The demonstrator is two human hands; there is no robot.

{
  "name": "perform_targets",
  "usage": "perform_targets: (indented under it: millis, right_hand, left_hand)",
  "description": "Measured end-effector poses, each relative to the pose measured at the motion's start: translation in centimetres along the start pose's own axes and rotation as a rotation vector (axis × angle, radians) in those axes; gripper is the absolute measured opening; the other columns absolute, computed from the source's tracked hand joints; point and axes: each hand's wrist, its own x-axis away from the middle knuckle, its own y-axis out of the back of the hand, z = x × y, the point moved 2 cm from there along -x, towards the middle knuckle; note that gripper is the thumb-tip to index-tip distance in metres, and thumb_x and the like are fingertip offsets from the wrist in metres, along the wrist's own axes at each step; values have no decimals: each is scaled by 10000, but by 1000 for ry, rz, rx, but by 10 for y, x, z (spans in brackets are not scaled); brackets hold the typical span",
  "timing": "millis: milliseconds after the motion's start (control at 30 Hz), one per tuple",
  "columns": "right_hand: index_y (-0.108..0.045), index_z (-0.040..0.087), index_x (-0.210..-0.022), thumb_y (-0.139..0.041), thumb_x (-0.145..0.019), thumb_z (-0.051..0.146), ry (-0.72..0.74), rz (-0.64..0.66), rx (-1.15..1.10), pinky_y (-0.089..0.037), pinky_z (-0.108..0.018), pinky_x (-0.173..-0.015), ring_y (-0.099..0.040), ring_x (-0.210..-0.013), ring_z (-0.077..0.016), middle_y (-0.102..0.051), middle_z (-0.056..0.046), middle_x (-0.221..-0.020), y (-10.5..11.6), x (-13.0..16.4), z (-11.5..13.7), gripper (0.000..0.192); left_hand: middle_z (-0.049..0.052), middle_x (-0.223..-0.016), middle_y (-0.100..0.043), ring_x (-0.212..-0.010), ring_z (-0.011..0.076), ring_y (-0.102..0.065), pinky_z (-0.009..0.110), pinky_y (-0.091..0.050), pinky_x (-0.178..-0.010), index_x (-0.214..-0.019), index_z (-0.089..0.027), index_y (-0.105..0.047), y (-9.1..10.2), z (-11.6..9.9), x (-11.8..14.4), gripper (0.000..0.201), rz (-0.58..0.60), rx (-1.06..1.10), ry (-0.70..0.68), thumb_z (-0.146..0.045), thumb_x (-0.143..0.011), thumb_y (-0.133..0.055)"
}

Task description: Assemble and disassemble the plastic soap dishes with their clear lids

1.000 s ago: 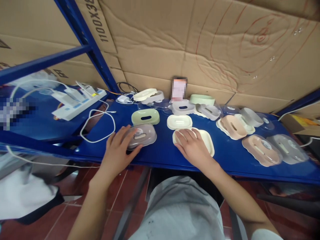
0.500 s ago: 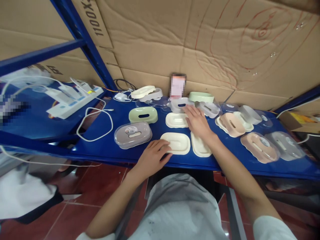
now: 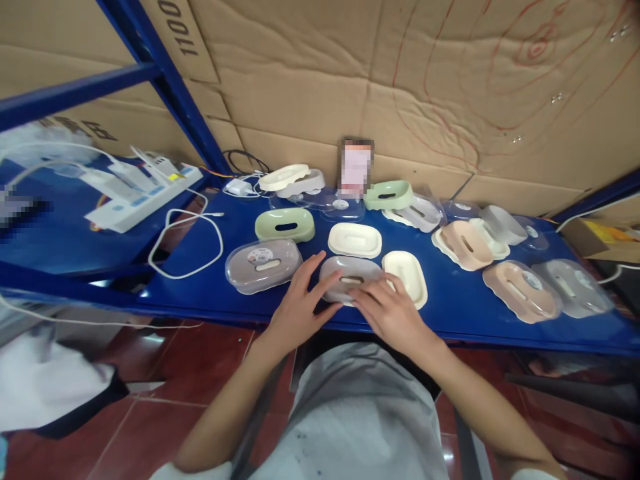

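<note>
A grey soap dish (image 3: 345, 267) with a slot in its middle sits on a cream base, mostly hidden, at the table's front. My right hand (image 3: 393, 310) grips its right front side, fingers bent over the rim. Along the left edge, my left hand (image 3: 300, 307) has its thumb and fingers spread, touching or nearly touching the dish. Behind it lies a cream oval tray (image 3: 355, 240). Another cream tray (image 3: 413, 283) rests right of the dish, close to my right hand. Left of my left hand is a grey soap box (image 3: 263, 267) with a clear lid.
Green soap dishes (image 3: 285, 223) stand at left and back. Peach soap boxes (image 3: 520, 290) and a grey one (image 3: 573, 287) are at right. A phone (image 3: 356, 167) leans on the cardboard wall. A power strip (image 3: 145, 200) and white cable (image 3: 220, 250) lie left.
My right hand has brought the grey soap dish from the back to the front, onto the cream base. The back green dish has shifted left. My left hand has spread its fingers.
</note>
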Motion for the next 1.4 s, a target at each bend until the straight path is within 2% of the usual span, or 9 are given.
perform_targets:
  millis: [167,333,500,633,800,933,1067,1233,1400]
  right_hand:
    - [-636,215,-1469,-523,-1105,187,-35,-10,-78,-446,-533,-1262,-608,-1424,-256,-683,-100,-1496,-21,13,4,382]
    - [-570,260,-1560,-528,-1118,261,-27,17,-227,-423,-550,-1301,-588,-1466,-242,-662,-81,-1530,-18,21,-15,443]
    - [-536,296,-1595,-487,-1131,358,-133,6,-341,-478,-534,-1254,-559,-1497,-258,-594,-92,-1603,-2,20,-63,470]
    - [-604,244,-1530,-408,-1134,335,-153,-22,-299,-464,-516,-1257,-559,-1490,-259,-626,-107,-1567,-6,-31,-112,451]
    - [-589,152,-1545,-415,-1033,165,-154,123,-192,-425,-562,-1269,-534,-1508,-303,-585,-155,-1604,-48,-115,-153,540]
    - [-620,119,-1512,-477,-988,139,-179,152,-169,-438,-549,-1237,-561,-1456,-337,-613,-190,-1558,-64,-128,-159,544]
    - [-693,146,-1413,-571,-1027,319,-225,150,-145,-463,-548,-1169,-613,-1326,-365,-681,-187,-1406,-56,-112,-162,440]
    - [-722,170,-1265,-620,-1020,416,-309,126,-160,-521,-432,-1068,-665,-1189,-296,-705,-145,-1298,-51,-110,-170,362]
    - [-704,196,-1345,-707,-955,444,-392,129,-153,-542,-476,-1030,-664,-1208,-346,-710,-147,-1321,-53,-111,-174,462]
  left_hand:
    - [116,-1536,-620,-1560,330,-467,553,-502,-1240,-1382,-256,-674,-1,0,-4,332,67,51,-83,-247,-1050,-672]
    - [100,-1526,-639,-1543,331,-482,563,-518,-1227,-1354,-261,-701,0,-1,-5,297,93,26,-79,-266,-1060,-658]
    - [103,-1536,-632,-1531,342,-488,573,-518,-1223,-1334,-252,-717,-1,-4,-6,278,121,-7,-83,-268,-1066,-641]
    - [96,-1524,-639,-1530,331,-489,564,-517,-1226,-1304,-255,-725,0,-5,-6,257,109,7,-63,-246,-1062,-637]
    - [101,-1523,-637,-1529,336,-485,564,-521,-1223,-1312,-242,-719,1,-5,-5,264,115,4,-66,-245,-1060,-640]
    - [93,-1542,-625,-1542,334,-473,556,-518,-1228,-1316,-245,-712,1,-5,-4,265,121,-2,-65,-245,-1061,-643]
    - [93,-1539,-631,-1542,337,-478,562,-519,-1226,-1316,-253,-716,1,-4,-3,276,114,10,-64,-232,-1047,-660]
    - [98,-1534,-636,-1532,344,-488,582,-524,-1216,-1318,-252,-717,0,-3,-3,278,109,5,-70,-232,-1047,-657]
    - [100,-1526,-640,-1529,343,-493,581,-528,-1212,-1313,-250,-717,0,-3,-3,274,110,5,-73,-235,-1045,-664]
